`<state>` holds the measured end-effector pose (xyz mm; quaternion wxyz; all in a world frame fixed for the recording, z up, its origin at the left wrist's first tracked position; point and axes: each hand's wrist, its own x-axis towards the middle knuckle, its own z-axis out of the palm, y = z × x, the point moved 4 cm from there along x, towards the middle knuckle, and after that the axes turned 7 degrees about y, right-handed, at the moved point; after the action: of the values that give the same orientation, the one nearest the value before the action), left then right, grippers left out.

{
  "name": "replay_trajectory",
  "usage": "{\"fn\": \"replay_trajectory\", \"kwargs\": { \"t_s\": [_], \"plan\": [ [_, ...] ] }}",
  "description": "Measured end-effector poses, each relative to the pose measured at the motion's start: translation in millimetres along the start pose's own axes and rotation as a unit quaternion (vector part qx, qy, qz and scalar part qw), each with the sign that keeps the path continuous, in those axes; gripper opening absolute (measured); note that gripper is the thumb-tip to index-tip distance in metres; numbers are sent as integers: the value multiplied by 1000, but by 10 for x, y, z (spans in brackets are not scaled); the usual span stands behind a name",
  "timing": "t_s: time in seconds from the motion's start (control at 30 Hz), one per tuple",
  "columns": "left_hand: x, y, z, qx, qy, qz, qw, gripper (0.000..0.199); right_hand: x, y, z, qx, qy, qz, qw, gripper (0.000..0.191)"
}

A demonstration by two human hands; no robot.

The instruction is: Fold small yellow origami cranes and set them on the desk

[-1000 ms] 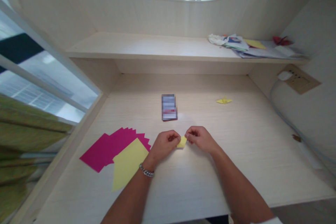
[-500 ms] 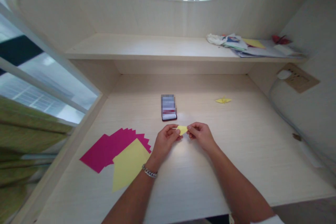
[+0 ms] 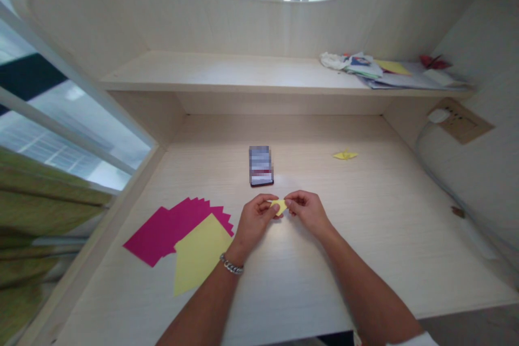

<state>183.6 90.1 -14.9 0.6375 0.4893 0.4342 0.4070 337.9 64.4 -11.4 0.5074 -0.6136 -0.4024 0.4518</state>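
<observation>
A small folded piece of yellow paper [image 3: 279,206] is held just above the desk, between my two hands. My left hand [image 3: 258,217] pinches its left side, thumb on top and fingers curled behind. At the paper's right edge, the thumb and forefinger of my right hand [image 3: 308,211] grip it. The fingers cover parts of the paper, so its full shape is hidden. Beyond the hands lies a phone [image 3: 261,166] with its screen lit and blurred. A small folded yellow paper figure [image 3: 345,155] with pointed ends rests farther back on the right.
Fanned magenta paper sheets [image 3: 156,235] and yellow sheets [image 3: 199,257] lie left of my left forearm. Papers and a crumpled white item [image 3: 333,61] sit on the shelf [image 3: 227,71]. A plug [image 3: 439,115] with a grey cable [image 3: 430,167] is in the right wall socket.
Both hands have shifted slightly, the right one a little left and closer to the left. The yellow paper between them has moved slightly left and down, and less of it shows.
</observation>
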Motion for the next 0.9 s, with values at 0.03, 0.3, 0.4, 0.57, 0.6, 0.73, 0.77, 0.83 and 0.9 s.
{"fn": "replay_trajectory", "kwargs": {
  "t_s": [0.03, 0.3, 0.4, 0.57, 0.6, 0.73, 0.77, 0.83, 0.9],
  "plan": [
    [1, 4, -3, 1, -2, -3, 1000, 31, 4, -4, -11, -7, 2, -6, 1000, 20],
    [-10, 36, -9, 24, 7, 5, 1000, 24, -14, 19, 31, 59, 14, -22, 998, 28],
    [-1, 13, -15, 47, 20, 19, 999, 24, -30, 40, 67, 102, 43, -23, 994, 27],
    [10, -23, -22, 37, 35, 13, 999, 24, -44, 51, 108, 107, 52, -35, 992, 22],
    [10, -26, -22, 33, 35, 12, 999, 24, -45, 50, 113, 107, 49, -36, 992, 23],
    [8, -27, -20, 21, 33, 18, 999, 24, -42, 57, 114, 122, 49, -33, 991, 25],
    [8, -26, -21, 20, 34, 21, 999, 24, -40, 62, 113, 125, 51, -29, 990, 25],
    [6, -24, -22, 19, 36, 26, 999, 25, -36, 71, 109, 126, 58, -24, 990, 24],
    [4, -23, -19, 19, 34, 30, 999, 25, -33, 76, 106, 128, 63, -23, 990, 22]
  ]
}}
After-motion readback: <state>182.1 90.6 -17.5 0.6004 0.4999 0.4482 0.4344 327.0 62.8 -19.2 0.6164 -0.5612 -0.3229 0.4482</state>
